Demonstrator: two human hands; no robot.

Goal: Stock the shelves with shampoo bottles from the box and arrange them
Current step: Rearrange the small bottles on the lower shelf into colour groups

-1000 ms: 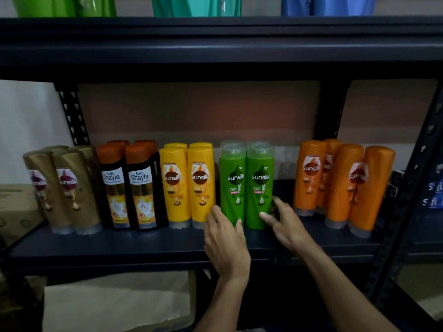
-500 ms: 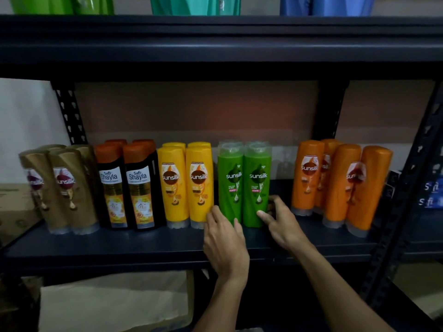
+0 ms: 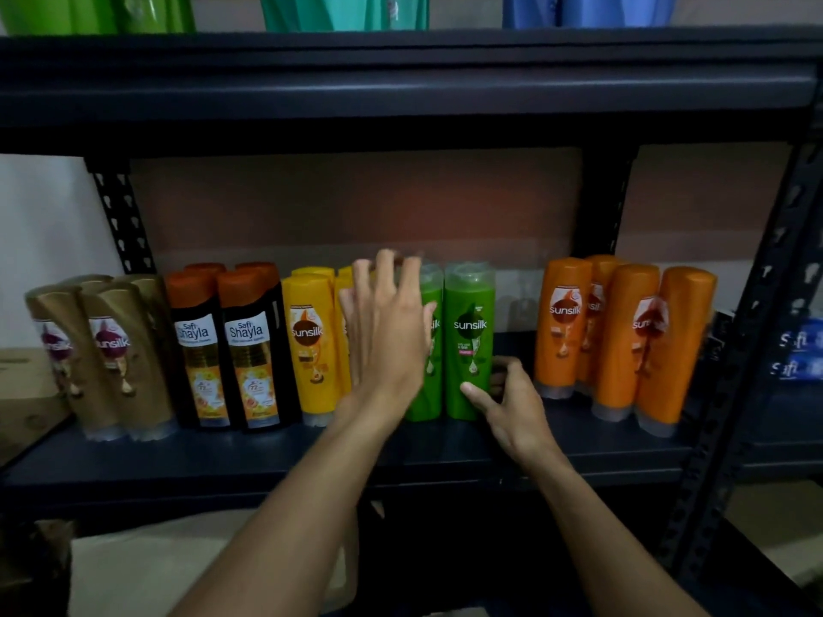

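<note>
Shampoo bottles stand in colour groups on the dark shelf (image 3: 222, 465): gold bottles (image 3: 111, 358) at the left, black Shayla bottles (image 3: 249, 349), yellow bottles (image 3: 309, 336), green bottles (image 3: 467, 336) in the middle, and orange bottles (image 3: 623, 340) to the right. My left hand (image 3: 387, 331) is raised with fingers spread in front of the yellow and left green bottles, hiding part of them. My right hand (image 3: 507, 398) rests its fingers against the lower right side of the right green bottle, thumb on its front.
The shelf above (image 3: 401, 82) carries green, teal and blue packs. A perforated upright (image 3: 730, 394) stands at the right with blue boxes (image 3: 797, 354) beyond it. A cardboard box (image 3: 26, 394) sits at the far left. Pale sheeting (image 3: 178, 572) lies below the shelf.
My left hand has risen from the shelf at the green bottles' base up to bottle-top height, fingers spread. My right hand has stayed by the right green bottle's base.
</note>
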